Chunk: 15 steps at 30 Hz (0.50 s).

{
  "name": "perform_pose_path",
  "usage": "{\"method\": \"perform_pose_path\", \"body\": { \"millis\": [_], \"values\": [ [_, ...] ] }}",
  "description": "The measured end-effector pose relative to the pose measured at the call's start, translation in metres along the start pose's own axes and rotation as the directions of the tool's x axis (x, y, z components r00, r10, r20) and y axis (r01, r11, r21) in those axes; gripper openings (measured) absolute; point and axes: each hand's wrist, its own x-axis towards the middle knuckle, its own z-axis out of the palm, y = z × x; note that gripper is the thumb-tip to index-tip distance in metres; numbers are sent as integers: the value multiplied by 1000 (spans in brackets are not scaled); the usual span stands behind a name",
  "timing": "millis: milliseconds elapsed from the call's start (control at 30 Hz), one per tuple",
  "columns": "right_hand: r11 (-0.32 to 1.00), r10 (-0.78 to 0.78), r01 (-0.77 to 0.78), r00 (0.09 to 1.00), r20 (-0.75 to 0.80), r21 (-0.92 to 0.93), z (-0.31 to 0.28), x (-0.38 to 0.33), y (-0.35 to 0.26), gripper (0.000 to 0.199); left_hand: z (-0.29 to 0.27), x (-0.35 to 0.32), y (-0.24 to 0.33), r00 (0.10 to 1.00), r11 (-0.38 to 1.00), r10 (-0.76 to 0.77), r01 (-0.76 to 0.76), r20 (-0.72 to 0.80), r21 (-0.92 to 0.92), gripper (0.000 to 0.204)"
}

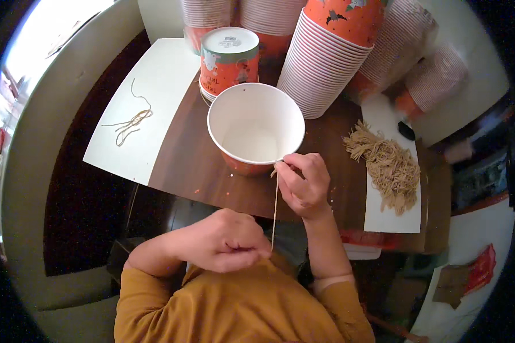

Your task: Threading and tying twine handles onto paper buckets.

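A paper bucket (pixel 256 106), white inside and orange outside, stands mouth up at the front of the brown table. My right hand (pixel 306 186) pinches a tan string (pixel 275 214) against the near right of the bucket's rim, where a small hole shows beside the fingertips. From there the string runs taut down toward me. My left hand (pixel 226 240) is closed on its lower end, close to my body. How the string sits on the bucket's outer side is partly hidden by the right fingers.
Behind stands an upside-down orange bucket (pixel 230 63). A tall leaning stack of nested buckets (pixel 323 63) rises at the back right, with more stacks behind. Loose strings (pixel 134 119) lie on a white board (pixel 106 140) at left. A tangled string bundle (pixel 389 166) lies at right.
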Motion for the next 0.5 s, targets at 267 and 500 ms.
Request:
{"method": "perform_pose_path", "body": {
  "millis": [267, 500],
  "values": [
    [1000, 11, -10, 1000, 29, -24, 6, -12, 13, 23, -11, 0, 4, 996, 998, 9, -14, 90, 57, 10],
    [984, 148, -164, 969, 199, 66, -43, -10, 36, 34, -70, -39, 25, 949, 920, -316, 309, -9, 240, 13]
  ]
}}
